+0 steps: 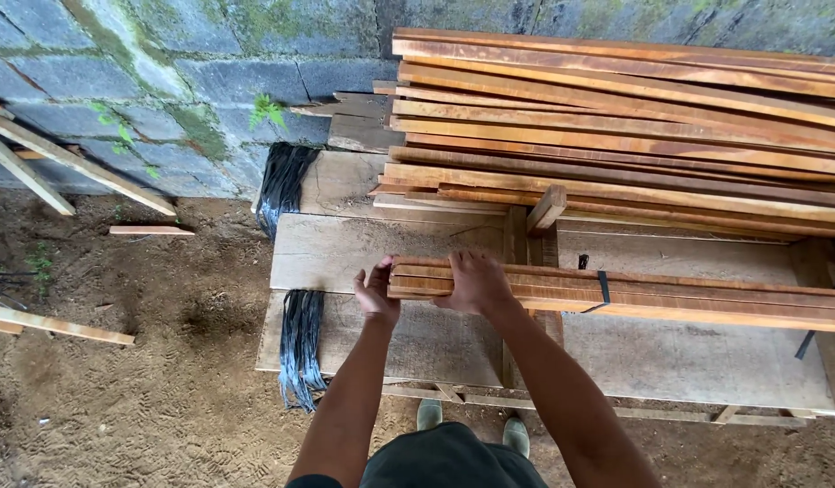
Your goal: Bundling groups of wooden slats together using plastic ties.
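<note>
I see a bundle of thin wooden slats [616,294], orange-brown with paler edges, stacked flat on one another and bound by a dark strap [603,289] partway along. It lies on the grey plank tabletop [345,248], near its middle, in front of a much larger loose pile of slats [634,126] against the block wall [164,90].

My right hand [474,282] rests palm down over the bundle's left end, fingers curled over the top; how far they wrap around I cannot tell. My left hand [376,291] is at the very end face of the slats, fingers half spread and pressed against the ends, gripping nothing that I can make out.

The bundle's far end runs out of the picture at the right edge, so its full length is cut off. Its underside is hidden.

Its long axis runs left to right across the tabletop, nearly parallel to the pile behind, dipping slightly toward the right. Two hanks of black strapping [300,348] hang off the tabletop's left edge.
</note>
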